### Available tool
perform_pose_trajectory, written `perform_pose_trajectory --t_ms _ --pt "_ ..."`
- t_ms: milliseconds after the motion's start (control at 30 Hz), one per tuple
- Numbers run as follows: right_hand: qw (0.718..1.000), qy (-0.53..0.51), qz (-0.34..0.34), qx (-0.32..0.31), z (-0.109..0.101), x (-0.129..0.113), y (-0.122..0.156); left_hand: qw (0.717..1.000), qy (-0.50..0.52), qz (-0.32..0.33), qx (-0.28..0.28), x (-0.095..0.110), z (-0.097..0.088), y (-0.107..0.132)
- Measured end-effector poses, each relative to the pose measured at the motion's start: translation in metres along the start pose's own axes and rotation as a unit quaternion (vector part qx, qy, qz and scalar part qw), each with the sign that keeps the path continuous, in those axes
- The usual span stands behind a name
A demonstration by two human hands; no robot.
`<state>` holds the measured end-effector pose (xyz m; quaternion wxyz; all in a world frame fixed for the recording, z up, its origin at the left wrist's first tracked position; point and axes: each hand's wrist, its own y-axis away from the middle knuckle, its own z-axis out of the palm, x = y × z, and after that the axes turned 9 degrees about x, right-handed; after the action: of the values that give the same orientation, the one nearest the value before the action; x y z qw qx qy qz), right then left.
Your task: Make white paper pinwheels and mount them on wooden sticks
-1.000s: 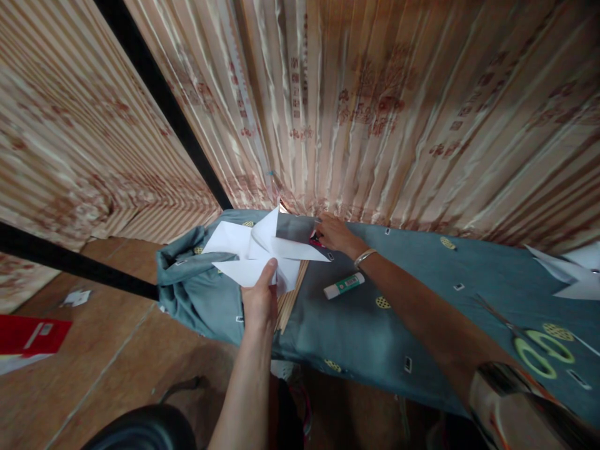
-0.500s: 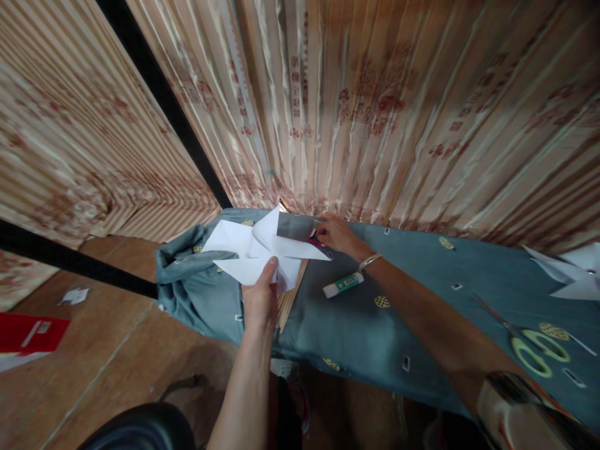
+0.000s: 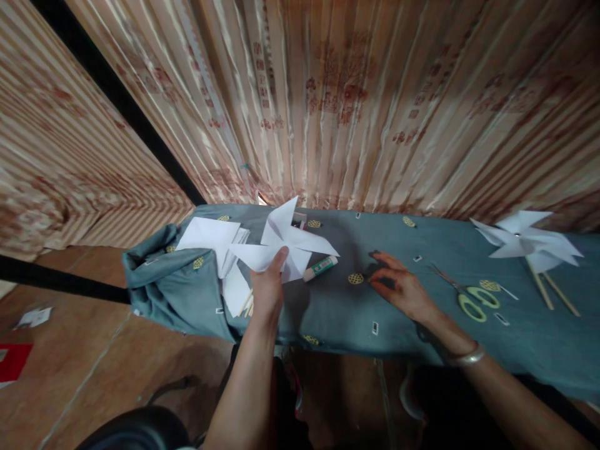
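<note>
A white paper pinwheel (image 3: 293,240) with folded, pointed blades is gripped in my left hand (image 3: 269,281), the thumb pressed on it near its middle. My right hand (image 3: 398,287) hovers over the cloth to the right of it. Its thumb and index finger pinch together at a tiny dark thing, too small to name, while another finger stretches out. A glue stick (image 3: 321,267) lies between the hands, close to the pinwheel. Behind the blades a small box (image 3: 299,220) shows only in part.
White paper sheets (image 3: 209,237) and wooden sticks (image 3: 246,305) lie at the left on the grey-green cloth (image 3: 328,319). Green-handled scissors (image 3: 473,300) rest at the right, before another pinwheel (image 3: 527,237) with sticks. A curtain (image 3: 328,125) hangs behind.
My right hand has left the small box at the back and moved right and nearer. My left hand has lifted the pinwheel rightward, away from the paper sheets. The view has swung right.
</note>
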<state>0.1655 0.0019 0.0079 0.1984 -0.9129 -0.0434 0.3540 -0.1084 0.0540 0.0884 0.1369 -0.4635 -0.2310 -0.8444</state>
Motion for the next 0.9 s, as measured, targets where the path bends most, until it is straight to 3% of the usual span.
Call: perform_pose_trajectory --t_ms 133,433,533,900 --pt "0.999 0.050 0.009 -0.002 -0.013 0.008 0.036 0.996 -0.085 0.001 -0.033 -0.024 0.016 0.018" --pt "0.997 0.042 0.065 -0.012 -0.032 0.003 0.039 0.984 -0.160 0.023 -0.076 -0.054 0.033 0.035" --pt "0.998 0.031 0.050 -0.009 -0.038 0.001 0.039 0.983 -0.160 0.025 -0.087 -0.059 0.037 0.037" --pt "0.999 0.005 0.046 -0.020 -0.016 -0.009 0.036 0.979 -0.181 0.013 -0.091 -0.070 0.046 0.045"
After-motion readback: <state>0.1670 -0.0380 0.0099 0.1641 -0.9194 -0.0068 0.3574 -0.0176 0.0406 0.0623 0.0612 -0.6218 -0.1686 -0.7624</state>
